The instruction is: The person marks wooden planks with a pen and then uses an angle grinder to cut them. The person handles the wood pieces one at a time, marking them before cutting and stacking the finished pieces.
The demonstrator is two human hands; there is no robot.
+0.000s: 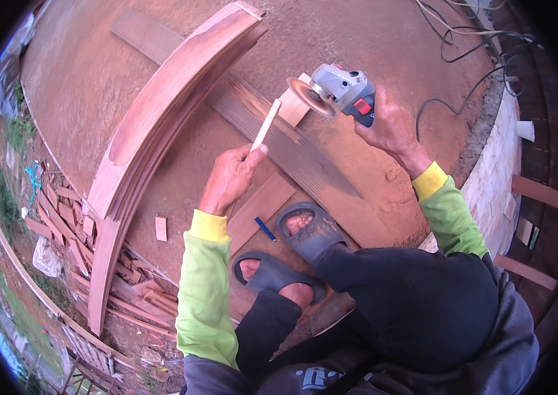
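My left hand [229,176] is closed around the lower end of a thin, pale wooden strip [267,124], which points up and to the right. My right hand [392,130] grips a grey and black angle grinder [350,92] with a red switch. Its round brown disc [310,99] faces the strip's upper end, a small gap apart. Below the disc, a pale wooden block [294,110] lies on a ribbed plank [308,161]. Whether the disc is spinning, I cannot tell.
Long curved timbers [135,135] are stacked at the left. Wood offcuts [61,220] are heaped beyond them. A blue stick-like thing [265,228] lies by my sandals [308,230], next to a reddish board [272,197]. Black cable [447,102] runs across the dusty floor at the right.
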